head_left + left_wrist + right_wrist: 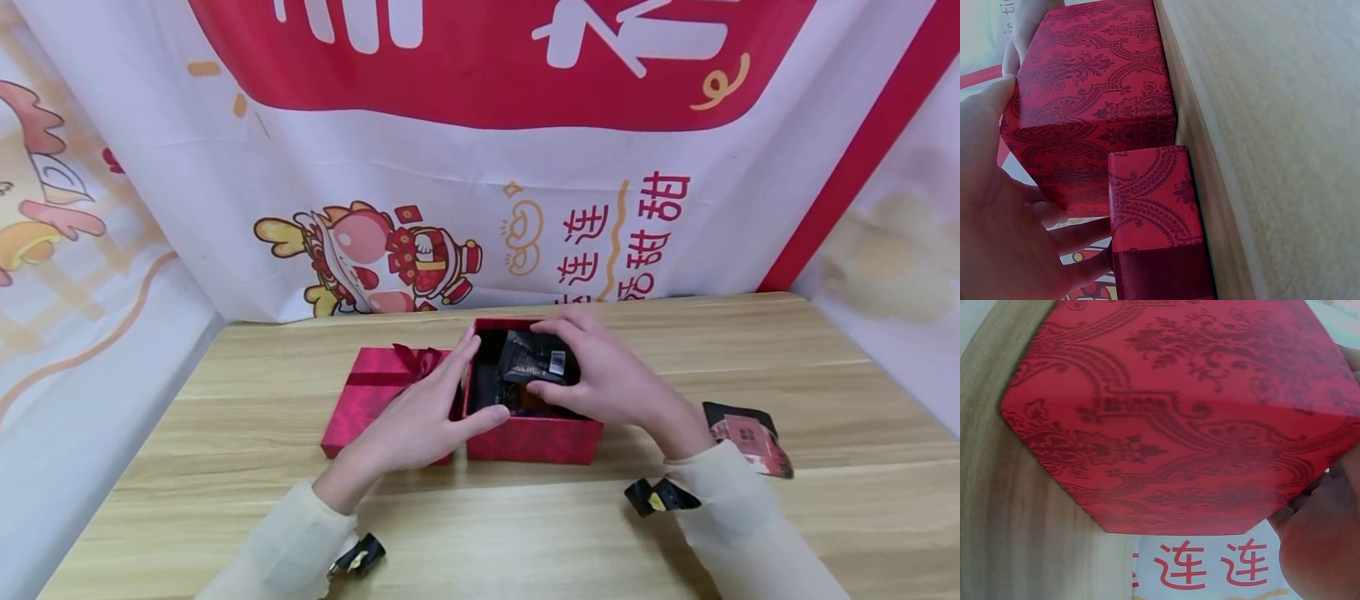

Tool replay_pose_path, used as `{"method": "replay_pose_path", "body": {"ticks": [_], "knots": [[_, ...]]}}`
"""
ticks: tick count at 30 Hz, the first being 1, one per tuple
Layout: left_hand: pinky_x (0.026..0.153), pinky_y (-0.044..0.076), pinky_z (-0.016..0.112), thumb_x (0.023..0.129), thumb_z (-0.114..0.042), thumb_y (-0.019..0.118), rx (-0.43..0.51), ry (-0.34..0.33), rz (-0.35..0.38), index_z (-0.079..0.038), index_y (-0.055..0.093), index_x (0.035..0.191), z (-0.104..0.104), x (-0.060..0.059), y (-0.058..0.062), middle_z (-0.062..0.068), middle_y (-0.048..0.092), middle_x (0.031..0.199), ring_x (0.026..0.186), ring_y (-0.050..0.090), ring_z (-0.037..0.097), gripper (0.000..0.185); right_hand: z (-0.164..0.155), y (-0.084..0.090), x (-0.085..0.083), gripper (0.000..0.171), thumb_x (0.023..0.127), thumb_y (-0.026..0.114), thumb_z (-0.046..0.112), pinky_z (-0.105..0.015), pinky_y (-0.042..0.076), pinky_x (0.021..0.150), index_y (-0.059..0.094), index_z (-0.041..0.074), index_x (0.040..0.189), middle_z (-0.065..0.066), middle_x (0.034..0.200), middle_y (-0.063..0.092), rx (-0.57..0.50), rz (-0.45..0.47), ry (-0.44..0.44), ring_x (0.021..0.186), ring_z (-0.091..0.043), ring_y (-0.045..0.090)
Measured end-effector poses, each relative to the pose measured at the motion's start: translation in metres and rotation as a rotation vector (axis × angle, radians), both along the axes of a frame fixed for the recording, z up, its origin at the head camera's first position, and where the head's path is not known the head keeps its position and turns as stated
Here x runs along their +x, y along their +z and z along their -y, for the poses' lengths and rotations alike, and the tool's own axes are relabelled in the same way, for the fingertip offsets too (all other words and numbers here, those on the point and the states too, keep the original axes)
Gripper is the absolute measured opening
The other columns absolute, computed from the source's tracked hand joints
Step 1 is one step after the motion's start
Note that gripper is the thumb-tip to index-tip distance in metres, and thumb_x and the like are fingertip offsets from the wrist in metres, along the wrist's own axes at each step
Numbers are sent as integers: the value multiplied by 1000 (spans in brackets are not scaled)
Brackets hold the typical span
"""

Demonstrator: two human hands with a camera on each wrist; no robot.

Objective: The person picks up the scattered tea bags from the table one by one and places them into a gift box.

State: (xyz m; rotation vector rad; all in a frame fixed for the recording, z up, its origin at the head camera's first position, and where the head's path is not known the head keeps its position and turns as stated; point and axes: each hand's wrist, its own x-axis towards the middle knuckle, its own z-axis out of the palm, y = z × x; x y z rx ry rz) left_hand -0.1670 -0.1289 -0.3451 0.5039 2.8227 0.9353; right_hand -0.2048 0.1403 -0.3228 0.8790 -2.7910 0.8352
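A red patterned gift box (532, 442) stands uncovered on the table, with dark contents inside. Over its opening, my right hand (611, 375) pinches a black packet (525, 358) with a white barcode label, thumb on the near side and fingers on the far side. My left hand (427, 421) touches the box's left rim, its fingers nearly straight and the thumb near the front corner. Beneath that hand lies the red lid (360, 400) with a dark red ribbon bow. The right wrist view shows mostly the box wall (1179, 425), and the packet is hidden there.
To the right on the wooden table (495, 533) lies a black and pink-red packet (750, 437), beside the right sleeve. A printed cloth (480, 167) hangs behind the table's back edge. Black straps circle both wrists.
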Motion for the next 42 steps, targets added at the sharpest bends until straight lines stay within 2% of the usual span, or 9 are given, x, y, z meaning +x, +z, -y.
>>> {"method": "replay_pose_path", "body": {"ticks": [4,12,19,26,33,42], "knots": [[118,44,65,91,-81,59,2,-2,1,-44,2,170,-1,0,1,-22,10,177,160,36,24,104,0,-3,-1,70,90,84,41,-55,50,114,58,13,149,-10,147,53,34,-2,1,130,-29,57],[117,45,65,89,-86,55,-2,-3,1,-45,0,169,0,1,1,-22,10,177,159,37,24,105,2,-10,-4,62,91,82,40,-54,48,115,65,9,143,-11,142,62,111,-58,27,133,-30,55],[119,44,64,90,-84,56,-9,-2,-9,-44,2,170,0,1,1,-22,9,177,159,37,24,105,4,-10,-4,65,92,81,44,-54,45,119,65,12,146,-8,143,62,147,-33,15,137,-29,54],[121,42,63,93,-79,59,-13,-6,-16,-42,3,170,-1,1,1,-23,9,177,160,35,22,103,4,-8,-2,60,93,80,42,-57,45,118,67,10,143,-8,144,65,166,-55,36,138,-31,56],[119,44,62,89,-88,53,-24,-6,-25,-43,2,170,0,0,0,-23,10,177,159,37,23,106,4,-9,-2,58,93,79,42,-56,46,118,68,10,140,-8,143,66,175,-51,39,138,-31,57],[119,43,65,93,-79,58,-19,-15,-24,-42,3,170,-1,0,0,-22,9,177,160,36,23,102,3,-6,-1,62,94,77,51,-62,37,123,69,11,140,-9,150,63,249,-30,60,145,-34,51]]}}
